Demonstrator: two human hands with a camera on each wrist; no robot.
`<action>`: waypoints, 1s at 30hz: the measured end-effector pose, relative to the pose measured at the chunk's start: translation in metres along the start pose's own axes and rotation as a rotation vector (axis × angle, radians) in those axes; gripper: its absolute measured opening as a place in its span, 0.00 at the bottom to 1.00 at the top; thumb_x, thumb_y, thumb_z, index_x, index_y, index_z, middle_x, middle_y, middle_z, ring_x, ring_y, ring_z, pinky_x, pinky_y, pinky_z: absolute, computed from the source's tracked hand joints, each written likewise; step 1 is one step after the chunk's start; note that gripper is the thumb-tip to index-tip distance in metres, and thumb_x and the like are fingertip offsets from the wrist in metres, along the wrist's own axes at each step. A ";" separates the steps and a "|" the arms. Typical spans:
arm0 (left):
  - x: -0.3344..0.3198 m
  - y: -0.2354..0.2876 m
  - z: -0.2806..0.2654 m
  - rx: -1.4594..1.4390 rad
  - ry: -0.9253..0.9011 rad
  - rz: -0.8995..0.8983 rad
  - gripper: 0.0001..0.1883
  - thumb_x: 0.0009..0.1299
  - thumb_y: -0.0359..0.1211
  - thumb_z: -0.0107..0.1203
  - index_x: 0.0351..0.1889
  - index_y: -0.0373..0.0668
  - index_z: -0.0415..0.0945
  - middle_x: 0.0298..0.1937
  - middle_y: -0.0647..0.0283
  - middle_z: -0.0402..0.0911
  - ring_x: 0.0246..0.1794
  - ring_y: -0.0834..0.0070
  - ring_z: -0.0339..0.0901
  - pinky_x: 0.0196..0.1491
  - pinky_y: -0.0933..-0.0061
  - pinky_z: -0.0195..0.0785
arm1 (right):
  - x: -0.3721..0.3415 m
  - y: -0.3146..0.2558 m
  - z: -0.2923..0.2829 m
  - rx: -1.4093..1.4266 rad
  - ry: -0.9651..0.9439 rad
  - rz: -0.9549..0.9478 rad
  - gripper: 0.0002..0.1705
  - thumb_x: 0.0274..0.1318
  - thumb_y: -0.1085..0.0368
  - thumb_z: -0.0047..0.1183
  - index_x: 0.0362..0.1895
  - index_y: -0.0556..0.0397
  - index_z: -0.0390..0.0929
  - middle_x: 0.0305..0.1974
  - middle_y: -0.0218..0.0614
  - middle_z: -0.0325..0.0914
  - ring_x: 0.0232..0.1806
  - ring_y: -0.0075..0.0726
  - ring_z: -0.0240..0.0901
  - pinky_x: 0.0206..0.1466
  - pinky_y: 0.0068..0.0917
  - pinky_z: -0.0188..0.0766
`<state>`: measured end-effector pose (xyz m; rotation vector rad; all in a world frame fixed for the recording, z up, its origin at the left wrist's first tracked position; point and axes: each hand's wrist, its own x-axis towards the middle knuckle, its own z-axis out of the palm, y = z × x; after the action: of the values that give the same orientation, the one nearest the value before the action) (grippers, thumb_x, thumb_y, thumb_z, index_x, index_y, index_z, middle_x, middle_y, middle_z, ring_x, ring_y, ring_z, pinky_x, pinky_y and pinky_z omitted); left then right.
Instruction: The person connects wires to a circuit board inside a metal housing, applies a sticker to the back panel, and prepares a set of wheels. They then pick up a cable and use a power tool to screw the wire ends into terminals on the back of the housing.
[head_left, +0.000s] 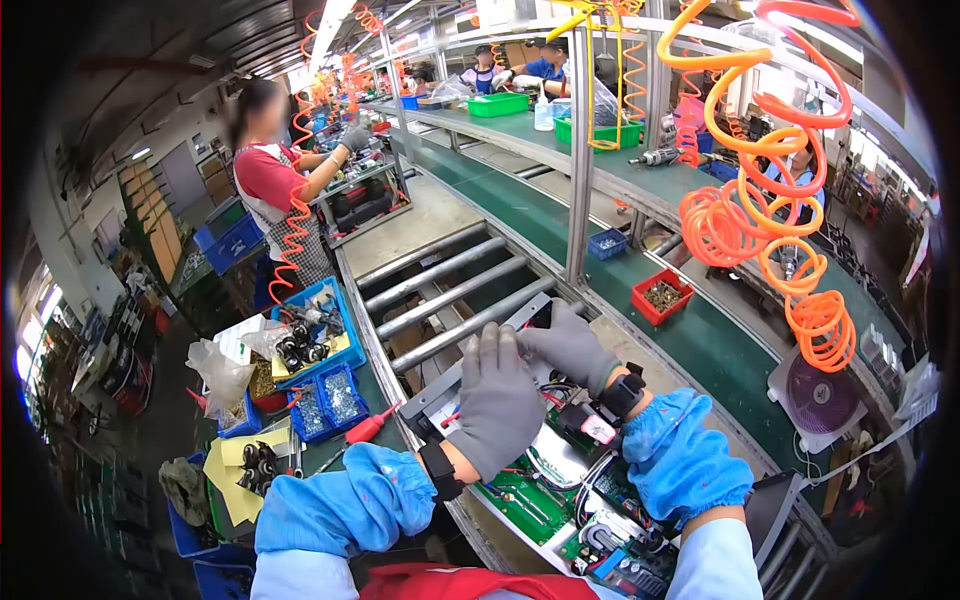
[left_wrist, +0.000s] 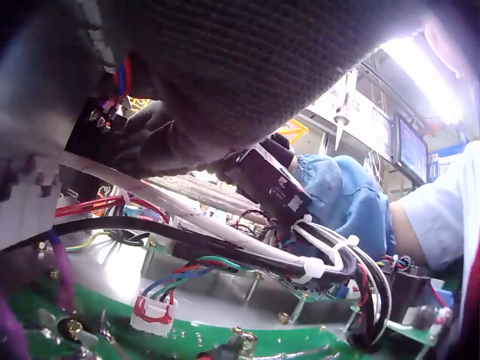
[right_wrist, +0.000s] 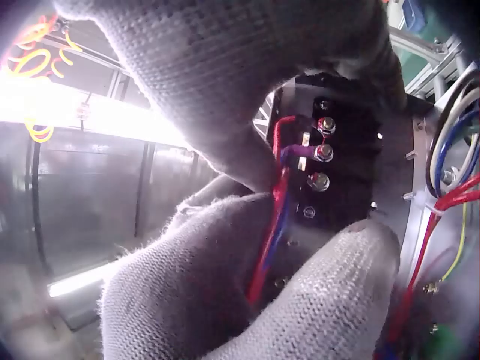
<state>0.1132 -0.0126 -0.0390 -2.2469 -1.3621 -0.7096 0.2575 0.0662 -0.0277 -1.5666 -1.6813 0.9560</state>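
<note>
Both hands wear grey knit gloves, at a grey metal panel [head_left: 428, 410] on the far side of an opened electronic unit. My left hand [head_left: 495, 405] grips the panel, fingers over its outer side and thumb [right_wrist: 337, 281] on the inner face. The right hand [head_left: 572, 348] holds the panel's right part, its fingers spread around a black terminal block [right_wrist: 349, 184] with several screws. Red and purple wires [right_wrist: 262, 262] run from the block past the fingertips. Below the hands lies a green circuit board [head_left: 515, 510] with cable bundles [left_wrist: 202, 244] and a white connector [left_wrist: 154, 315].
Metal rollers [head_left: 440, 285] lie beyond the unit. At left are blue parts bins [head_left: 342, 395], a red-handled screwdriver [head_left: 368, 427] and a yellow sheet [head_left: 235, 480]. A red bin of screws [head_left: 662, 295] stands on the green conveyor; orange coiled hoses [head_left: 820, 320] hang at right. Another person [head_left: 265, 160] stands at left.
</note>
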 end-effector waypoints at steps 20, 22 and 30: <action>-0.016 -0.007 -0.048 -0.058 -0.211 -0.011 0.29 0.58 0.43 0.62 0.56 0.37 0.74 0.56 0.49 0.75 0.62 0.49 0.68 0.58 0.47 0.59 | -0.003 0.006 0.006 0.066 0.107 0.006 0.35 0.44 0.49 0.59 0.53 0.59 0.72 0.41 0.54 0.81 0.46 0.55 0.80 0.52 0.41 0.74; -0.019 -0.009 -0.047 -0.058 -0.194 0.023 0.28 0.58 0.43 0.62 0.54 0.38 0.76 0.57 0.48 0.75 0.62 0.48 0.68 0.58 0.47 0.60 | -0.004 0.002 0.003 0.021 0.092 0.033 0.35 0.43 0.50 0.59 0.54 0.59 0.72 0.41 0.54 0.81 0.47 0.57 0.80 0.53 0.42 0.74; -0.034 -0.065 -0.072 -0.440 -0.069 0.008 0.25 0.59 0.41 0.62 0.51 0.37 0.77 0.54 0.50 0.78 0.53 0.52 0.76 0.54 0.58 0.71 | -0.007 0.007 -0.001 0.093 0.019 -0.065 0.38 0.42 0.51 0.63 0.55 0.60 0.69 0.43 0.50 0.80 0.46 0.50 0.80 0.52 0.37 0.74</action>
<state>0.0266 -0.0498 0.0017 -2.6318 -1.3274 -1.0193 0.2625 0.0594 -0.0326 -1.4480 -1.6404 0.9691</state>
